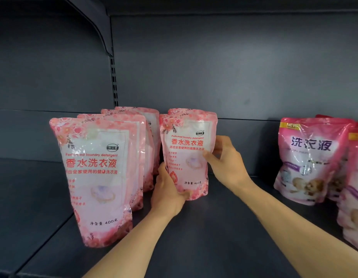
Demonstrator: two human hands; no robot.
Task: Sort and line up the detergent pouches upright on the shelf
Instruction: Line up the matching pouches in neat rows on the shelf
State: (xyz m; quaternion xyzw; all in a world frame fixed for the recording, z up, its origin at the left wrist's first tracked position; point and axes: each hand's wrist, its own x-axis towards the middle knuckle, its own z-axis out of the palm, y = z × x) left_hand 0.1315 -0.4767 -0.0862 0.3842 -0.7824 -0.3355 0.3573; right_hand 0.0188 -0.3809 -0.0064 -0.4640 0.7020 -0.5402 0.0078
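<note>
while both hands' grip clasps an upright pale pink pouch (187,153), left hand (168,194) low, right hand (226,159) beside

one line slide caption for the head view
Both hands, left hand and right hand, hold a pink detergent pouch upright on the shelf.
</note>
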